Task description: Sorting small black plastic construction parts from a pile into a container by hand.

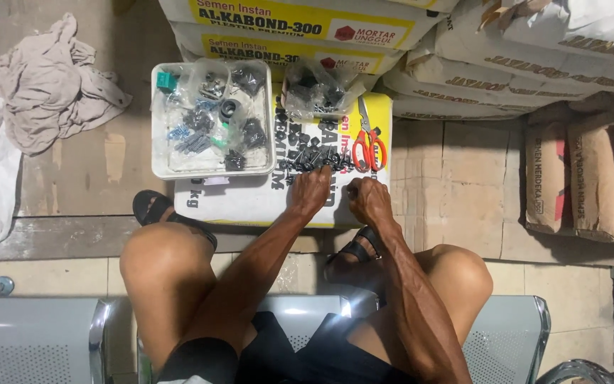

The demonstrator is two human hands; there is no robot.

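Head view: you sit on a grey metal bench (51, 334), knees wide apart. Your left hand (312, 190) curls down on the pile of small dark screws (319, 158). Your right hand (368, 199) curls shut just beside it; what it pinches, you cannot tell. Both rest on a flat sack (250, 200) with bare room near its front edge. Orange scissors (369, 146) lie to the right. A white tray (211, 121) sits behind, then stacked sacks (300, 28).
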